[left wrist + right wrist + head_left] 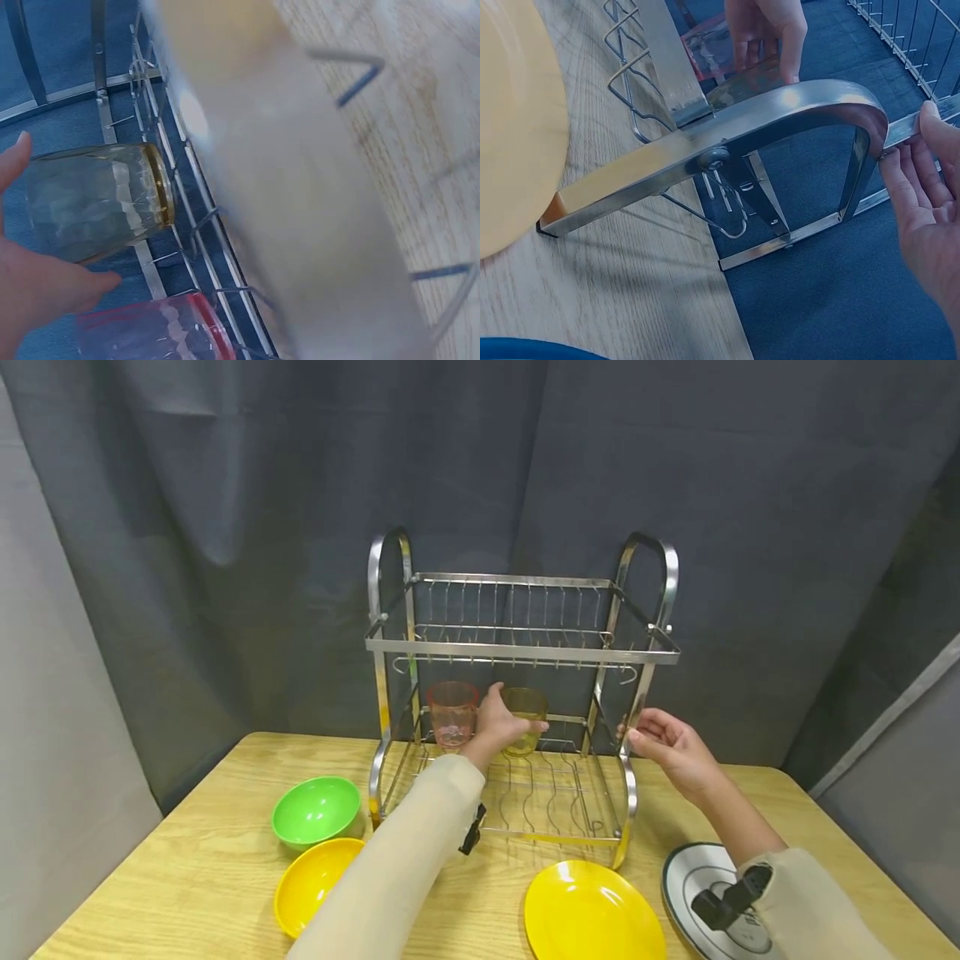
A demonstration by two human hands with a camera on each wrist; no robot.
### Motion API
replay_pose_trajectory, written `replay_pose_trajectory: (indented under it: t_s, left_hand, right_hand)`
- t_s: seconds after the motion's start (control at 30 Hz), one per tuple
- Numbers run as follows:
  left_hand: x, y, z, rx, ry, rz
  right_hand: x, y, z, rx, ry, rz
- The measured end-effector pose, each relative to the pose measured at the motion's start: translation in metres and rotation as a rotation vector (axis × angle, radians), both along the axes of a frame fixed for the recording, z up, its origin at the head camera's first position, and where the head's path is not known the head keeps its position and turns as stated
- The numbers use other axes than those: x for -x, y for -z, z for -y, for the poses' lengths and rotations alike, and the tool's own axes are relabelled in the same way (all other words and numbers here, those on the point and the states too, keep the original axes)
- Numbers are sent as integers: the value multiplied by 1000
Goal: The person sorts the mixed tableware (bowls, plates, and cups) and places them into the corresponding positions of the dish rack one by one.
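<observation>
The yellow clear cup [531, 700] stands upright on the lower tier of the metal dish rack [517, 652]. My left hand [504, 722] reaches in beside it with thumb and fingers spread to either side. In the left wrist view the cup [97, 199] lies between a fingertip and the straight thumb, whose tip sits apart from its wall. Next to it is a pink clear cup [452, 714]. With thumb and curled fingers, my right hand [671, 756] grips the rack's right side frame. The right wrist view shows that hand [930, 180] around the metal bar.
Left of the rack are a green bowl [318, 810] and a yellow bowl [307, 885]. A yellow plate [592, 914] lies in front, with a white dark-rimmed plate [686, 885] partly under my right forearm. A dark curtain [465, 460] hangs behind the wooden table [187, 868].
</observation>
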State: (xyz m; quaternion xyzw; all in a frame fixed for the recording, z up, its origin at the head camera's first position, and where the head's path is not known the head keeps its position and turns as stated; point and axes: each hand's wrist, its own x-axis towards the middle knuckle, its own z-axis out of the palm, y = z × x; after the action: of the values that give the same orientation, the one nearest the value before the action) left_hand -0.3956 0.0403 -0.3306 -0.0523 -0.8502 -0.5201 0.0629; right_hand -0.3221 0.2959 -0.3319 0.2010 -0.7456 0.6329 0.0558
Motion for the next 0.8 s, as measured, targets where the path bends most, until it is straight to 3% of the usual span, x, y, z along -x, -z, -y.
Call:
replay_pose_trajectory:
  t_s: [0.5, 0.53, 0.67, 0.8]
  left_hand:
    - [-24, -17, 2, 18, 74, 10]
    - [-20, -13, 1, 38, 72, -19]
    - [-26, -17, 3, 49, 70, -32]
    - [-40, -24, 8, 8, 70, 8]
  right_hand:
    - [0, 7, -1, 31, -3, -13]
    - [1, 6, -1, 26, -2, -14]
    - [1, 3, -2, 16, -2, -17]
    - [1, 1, -1, 14, -2, -5]
